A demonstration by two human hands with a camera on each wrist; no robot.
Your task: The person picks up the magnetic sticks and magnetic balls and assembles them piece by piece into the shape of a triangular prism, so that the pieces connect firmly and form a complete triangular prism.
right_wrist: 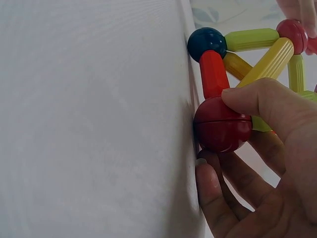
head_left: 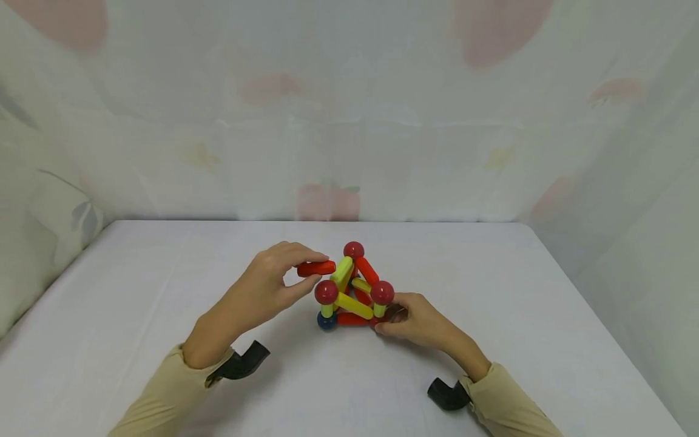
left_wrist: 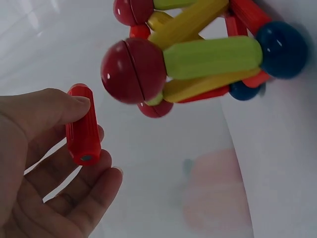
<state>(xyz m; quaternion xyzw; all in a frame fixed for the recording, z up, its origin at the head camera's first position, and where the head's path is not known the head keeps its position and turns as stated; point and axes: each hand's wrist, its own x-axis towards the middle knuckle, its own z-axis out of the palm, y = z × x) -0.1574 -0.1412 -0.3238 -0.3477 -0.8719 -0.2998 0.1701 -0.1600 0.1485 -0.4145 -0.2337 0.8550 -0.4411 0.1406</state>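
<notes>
A frame of magnetic rods and balls (head_left: 354,305) stands on the table, built of red, yellow and lime-green rods with red and dark blue balls. My left hand (head_left: 267,280) pinches a loose red magnetic rod (left_wrist: 83,126) between thumb and fingers, just left of the frame's upper balls. In the left wrist view a gap shows between this rod and the nearest upper red ball (left_wrist: 133,70). On the other side, my right hand (head_left: 419,323) grips the lower right red ball (right_wrist: 223,126), thumb on top and fingers beneath. A blue ball (head_left: 327,320) forms the lower left corner.
The table (head_left: 480,267) has a white cover and ends at a pale patterned curtain (head_left: 409,152) behind. Another pale cloth (head_left: 43,230) hangs at the left. Black curved pieces (head_left: 449,394) stick out from both sleeve cuffs.
</notes>
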